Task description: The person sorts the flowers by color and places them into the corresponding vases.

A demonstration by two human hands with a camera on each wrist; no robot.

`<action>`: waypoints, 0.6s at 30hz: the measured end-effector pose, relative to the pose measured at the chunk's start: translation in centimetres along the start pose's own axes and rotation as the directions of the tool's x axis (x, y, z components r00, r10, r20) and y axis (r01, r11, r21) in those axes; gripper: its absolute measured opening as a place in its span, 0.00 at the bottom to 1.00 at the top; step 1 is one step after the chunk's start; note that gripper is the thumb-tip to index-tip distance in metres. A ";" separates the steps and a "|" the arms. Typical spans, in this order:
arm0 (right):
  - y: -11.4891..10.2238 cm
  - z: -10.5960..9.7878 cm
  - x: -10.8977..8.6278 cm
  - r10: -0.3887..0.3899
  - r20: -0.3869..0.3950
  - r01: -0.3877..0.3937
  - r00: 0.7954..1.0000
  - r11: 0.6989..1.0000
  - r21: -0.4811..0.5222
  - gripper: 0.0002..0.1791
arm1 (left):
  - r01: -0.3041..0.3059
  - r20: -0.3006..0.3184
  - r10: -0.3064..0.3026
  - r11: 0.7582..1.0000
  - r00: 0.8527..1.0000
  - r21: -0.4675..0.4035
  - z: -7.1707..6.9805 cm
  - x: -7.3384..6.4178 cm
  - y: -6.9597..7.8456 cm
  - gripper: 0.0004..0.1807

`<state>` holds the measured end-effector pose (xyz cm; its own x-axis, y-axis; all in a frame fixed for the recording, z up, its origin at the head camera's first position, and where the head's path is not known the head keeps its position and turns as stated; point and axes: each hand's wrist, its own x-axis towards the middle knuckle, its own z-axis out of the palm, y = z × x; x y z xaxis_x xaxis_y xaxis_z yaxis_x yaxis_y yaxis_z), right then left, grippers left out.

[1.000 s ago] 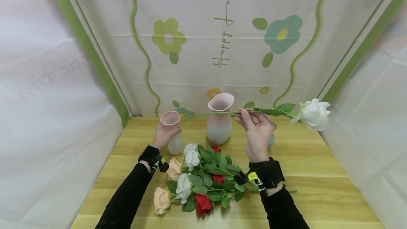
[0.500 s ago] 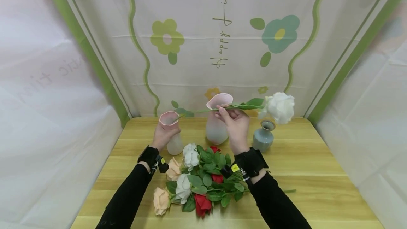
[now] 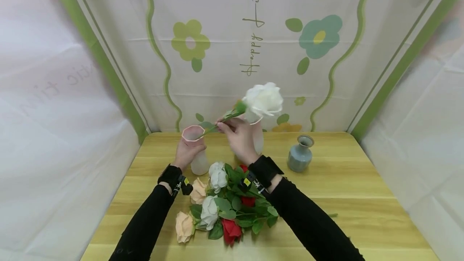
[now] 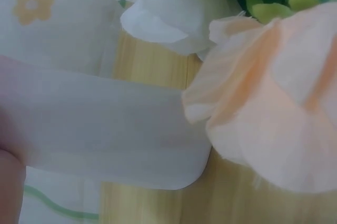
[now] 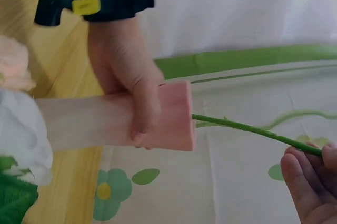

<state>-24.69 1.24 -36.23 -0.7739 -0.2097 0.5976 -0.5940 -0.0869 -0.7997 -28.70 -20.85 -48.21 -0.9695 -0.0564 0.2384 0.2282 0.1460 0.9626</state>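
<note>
The step in hand looks like guiding the stem (image 5: 247,128) of a white rose (image 3: 265,99) down into the slim pink-rimmed vase (image 3: 199,165), and it calls for 2 hands working in steady agreement. The left hand (image 3: 186,154) has its thumb and fingers wrapped round the vase just below the rim; it would do best to hold firm there without covering the mouth. The right hand (image 3: 241,139) pinches the stem between thumb and fingertips. Since the stem slants in from the right and bows a little, the person would do well to raise the bloom toward vertical while feeding it in, so that it slides down rather than levering against the rim and tipping the vase. Short pushes with a fresh pinch higher up should keep it from bending. As for the grip, the bloom lies to the right of the pinching fingers and above them, while the lower stem runs left from them to the vase mouth; its end seems to be inside, though how deep cannot be told. The wider vase (image 3: 258,139) stands on the far side of the right hand, partly hidden, and the heap of flowers (image 3: 227,215) lies nearer on the table (image 3: 362,212).
</note>
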 end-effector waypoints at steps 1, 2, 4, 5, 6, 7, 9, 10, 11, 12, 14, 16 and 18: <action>-0.2 0.3 0.1 -0.001 0.015 0.001 1.000 0.999 -0.039 0.08 | 0.000 -0.002 0.000 1.000 1.000 0.000 0.0 0.0 0.0 0.42; -0.3 0.6 0.2 -0.001 0.029 0.004 1.000 0.997 -0.080 0.08 | 0.002 -0.003 -0.002 1.000 1.000 -0.001 0.0 0.0 0.0 0.42; -0.1 1.1 0.4 0.001 0.049 0.007 0.999 0.987 -0.161 0.08 | 0.001 0.002 -0.001 1.000 1.000 -0.009 -0.1 0.1 0.1 0.42; 0.0 1.3 0.5 -0.003 0.060 0.014 0.998 0.981 -0.193 0.09 | 0.001 0.007 -0.001 1.000 1.000 -0.010 -0.1 0.1 0.1 0.42; 0.2 1.5 0.6 -0.009 0.069 0.024 0.998 0.974 -0.225 0.09 | 0.002 0.013 -0.002 1.000 1.000 -0.015 -0.1 0.1 0.3 0.42; 0.3 1.7 0.8 -0.017 0.080 0.036 0.997 0.967 -0.251 0.08 | 0.004 0.018 -0.003 1.000 1.000 -0.020 -0.1 0.1 0.4 0.42; 0.7 2.1 1.1 -0.030 0.109 0.061 0.994 0.955 -0.289 0.08 | 0.000 0.036 0.001 1.000 0.999 -0.026 -0.2 -0.1 0.9 0.42; 0.8 2.3 1.2 -0.040 0.130 0.078 0.991 0.951 -0.299 0.07 | -0.001 0.045 0.003 1.000 0.999 -0.027 -0.2 -0.2 1.4 0.42; 1.0 2.6 1.3 -0.049 0.151 0.094 0.987 0.947 -0.308 0.06 | 0.001 0.052 0.000 1.000 0.999 -0.025 -0.1 -0.4 1.8 0.42; 1.2 2.8 1.5 -0.058 0.173 0.109 0.983 0.947 -0.303 0.05 | 0.003 0.059 -0.001 0.999 0.998 -0.032 -0.1 -0.5 2.2 0.42; 1.5 3.2 1.7 -0.064 0.214 0.130 0.975 0.942 -0.309 0.04 | 0.005 0.067 -0.003 0.999 0.998 -0.034 -0.1 -0.9 3.1 0.42; 1.8 3.6 1.9 -0.061 0.248 0.145 0.967 0.931 -0.336 0.04 | 0.007 0.071 -0.004 0.999 0.997 -0.035 0.0 -1.0 3.5 0.43; 2.2 4.0 2.0 -0.055 0.266 0.147 0.962 0.928 -0.341 0.05 | 0.007 0.074 -0.003 0.998 0.997 -0.055 0.0 -1.0 3.6 0.44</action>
<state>-26.62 -3.31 -37.00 -0.6537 -0.4561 0.6039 -0.7404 0.2206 -0.6349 -26.92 -20.23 -45.03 -0.9742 0.0168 0.2251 0.2257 0.0913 0.9699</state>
